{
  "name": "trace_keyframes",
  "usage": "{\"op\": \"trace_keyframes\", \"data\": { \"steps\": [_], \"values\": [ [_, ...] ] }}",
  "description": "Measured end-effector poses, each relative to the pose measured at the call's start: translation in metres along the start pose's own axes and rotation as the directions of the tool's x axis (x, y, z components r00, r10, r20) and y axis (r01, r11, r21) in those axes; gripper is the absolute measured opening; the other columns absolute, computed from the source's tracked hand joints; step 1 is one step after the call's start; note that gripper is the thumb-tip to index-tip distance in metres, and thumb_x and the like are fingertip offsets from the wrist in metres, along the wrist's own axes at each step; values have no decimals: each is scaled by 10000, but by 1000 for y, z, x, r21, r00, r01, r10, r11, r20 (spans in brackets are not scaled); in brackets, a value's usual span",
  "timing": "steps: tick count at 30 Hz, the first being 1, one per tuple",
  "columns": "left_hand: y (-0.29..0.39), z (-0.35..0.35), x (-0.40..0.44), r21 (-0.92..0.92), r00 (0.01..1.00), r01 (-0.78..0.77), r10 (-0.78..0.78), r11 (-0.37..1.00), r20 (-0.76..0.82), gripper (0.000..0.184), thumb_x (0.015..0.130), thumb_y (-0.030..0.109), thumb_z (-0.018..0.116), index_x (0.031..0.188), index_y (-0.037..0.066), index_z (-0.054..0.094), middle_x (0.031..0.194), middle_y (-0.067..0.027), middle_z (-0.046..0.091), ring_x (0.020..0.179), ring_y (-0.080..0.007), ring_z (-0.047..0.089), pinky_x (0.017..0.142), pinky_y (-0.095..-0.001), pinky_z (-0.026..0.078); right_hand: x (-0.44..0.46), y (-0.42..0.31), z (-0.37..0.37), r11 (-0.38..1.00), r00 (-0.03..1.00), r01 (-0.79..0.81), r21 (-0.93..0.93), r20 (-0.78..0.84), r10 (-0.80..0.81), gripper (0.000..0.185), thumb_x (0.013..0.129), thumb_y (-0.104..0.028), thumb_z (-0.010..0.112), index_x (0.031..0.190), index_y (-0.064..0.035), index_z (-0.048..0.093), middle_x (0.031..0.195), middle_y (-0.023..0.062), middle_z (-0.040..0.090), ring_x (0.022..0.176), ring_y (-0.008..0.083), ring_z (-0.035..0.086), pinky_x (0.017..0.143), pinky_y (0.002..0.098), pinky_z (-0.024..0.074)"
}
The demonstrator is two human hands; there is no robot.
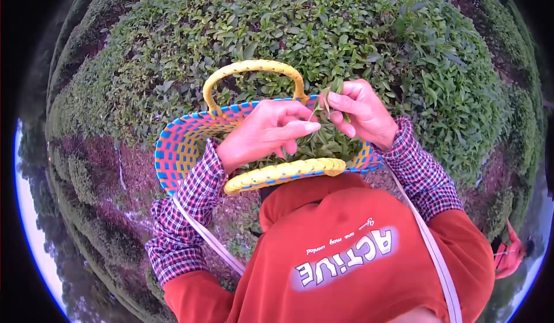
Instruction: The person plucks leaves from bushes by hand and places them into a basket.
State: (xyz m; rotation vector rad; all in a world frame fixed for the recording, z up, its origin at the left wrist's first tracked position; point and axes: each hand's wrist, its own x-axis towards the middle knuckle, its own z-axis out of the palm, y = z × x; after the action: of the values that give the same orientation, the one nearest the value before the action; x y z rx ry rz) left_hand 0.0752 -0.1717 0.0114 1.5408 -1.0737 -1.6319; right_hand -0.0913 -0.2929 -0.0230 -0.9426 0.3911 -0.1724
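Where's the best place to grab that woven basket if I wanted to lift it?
Probably from above, at the middle of both the far yellow handle and the near yellow handle. These curved grips sit on opposite sides of the woven basket, so using both should help keep the leaves inside from spilling.

Left hand (262,130) hides part of basket (176,150); lower edge crops red sweatshirt (277,277); distant person (508,258) is too small to detail.

The far yellow handle (252,65) stands beyond the left hand (270,128), leaving passage underneath.
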Motion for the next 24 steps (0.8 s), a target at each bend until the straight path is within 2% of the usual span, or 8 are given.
{"op": "trace_keyframes", "data": {
  "steps": [5,7,13,14,16,17,21,24],
  "values": [
    [-9,3,-1,89,985,-130,138,988,-99,214,831,183,511,789,-19,567,630,-32,549,483,-81,538,433,-229,436,-1,8,0,999,999,-36,28,41,35,201,840,-203,568,773,-16,602,618,21,554,402,60,473,351,167,367],
    [-11,7,-3,223,955,-170,217,960,-202,195,801,134,512,729,-40,561,564,-77,531,454,-126,542,437,-267,427,-6,11,0,998,997,-41,-47,70,44,198,840,-190,568,768,-10,609,608,27,558,410,66,493,360,169,391],
    [-21,18,-5,412,917,-270,363,870,-166,195,774,110,505,657,-44,531,522,-169,481,439,-251,516,440,-366,372,-28,12,5,923,999,36,-383,-8,-42,176,830,-121,557,772,39,604,581,56,556,422,84,530,350,195,408],
    [-24,19,-6,436,905,-296,395,850,-155,190,768,106,505,652,-42,529,523,-178,476,439,-263,509,442,-374,367,-27,20,-4,771,979,175,-612,25,-203,170,824,-120,562,779,38,604,585,64,559,422,90,536,354,198,410],
    [-32,4,-14,486,923,-174,315,856,-223,161,757,85,515,658,-41,537,498,-165,463,429,-247,498,430,-367,355,-21,32,-28,257,869,349,-901,208,-449,161,812,-119,573,792,37,604,591,82,566,422,103,547,361,202,414],
    [-30,3,-20,399,949,-133,232,907,-211,165,761,86,522,657,-41,543,484,-149,459,423,-222,496,425,-359,349,-23,29,-42,460,975,124,-879,22,-221,167,791,-127,593,867,21,614,616,92,581,457,121,576,391,217,428],
    [-30,3,-25,371,962,-88,176,924,-210,179,770,96,545,657,-42,560,460,-109,451,414,-157,483,416,-341,336,-18,44,-44,61,902,429,-901,423,-90,227,779,-162,610,961,-27,629,664,69,604,527,127,591,472,239,450],
    [-29,-3,-24,471,965,-84,190,878,-181,171,765,92,551,662,-44,565,465,-120,455,412,-170,481,419,-341,336,-4,26,-31,273,923,286,-918,188,-335,208,793,-191,587,934,-45,634,645,121,599,543,255,574,547,310,455]
  ]
}}
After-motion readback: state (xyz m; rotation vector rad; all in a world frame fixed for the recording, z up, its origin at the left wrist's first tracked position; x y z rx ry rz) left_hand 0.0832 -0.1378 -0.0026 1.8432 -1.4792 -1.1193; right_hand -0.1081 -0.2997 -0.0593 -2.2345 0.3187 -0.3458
